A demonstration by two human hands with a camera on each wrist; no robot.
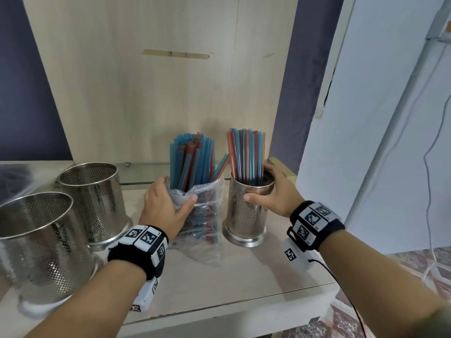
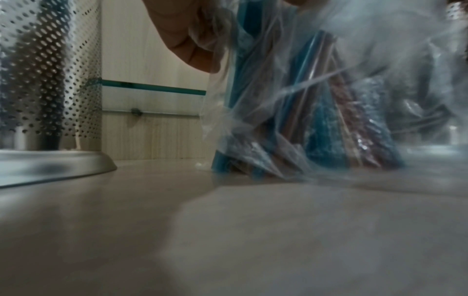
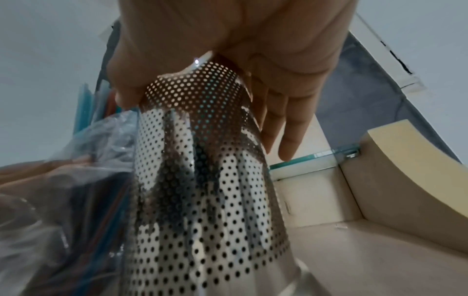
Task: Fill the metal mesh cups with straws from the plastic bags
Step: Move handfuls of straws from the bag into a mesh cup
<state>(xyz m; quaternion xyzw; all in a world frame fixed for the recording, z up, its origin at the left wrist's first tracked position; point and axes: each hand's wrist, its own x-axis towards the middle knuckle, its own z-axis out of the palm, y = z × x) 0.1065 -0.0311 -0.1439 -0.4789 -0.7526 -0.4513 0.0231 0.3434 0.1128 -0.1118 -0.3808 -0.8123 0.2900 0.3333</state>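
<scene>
A clear plastic bag (image 1: 207,215) of blue and red straws (image 1: 192,159) stands upright on the shelf. My left hand (image 1: 166,203) grips it round the middle, thumb on the front; the crumpled bag (image 2: 316,100) fills the left wrist view. To its right stands a narrow perforated metal cup (image 1: 246,215) with a bunch of straws (image 1: 246,154) upright in it. My right hand (image 1: 271,191) holds this cup at the rim, thumb in front, fingers round the far side. The right wrist view shows the cup wall (image 3: 202,180) under my palm.
Two wider perforated metal cups stand at the left, one further back (image 1: 95,198) and one near the front edge (image 1: 36,247), both with no straws in them. A wooden back panel (image 1: 158,93) rises behind. The shelf's front edge (image 1: 219,311) lies near me; floor lies beyond on the right.
</scene>
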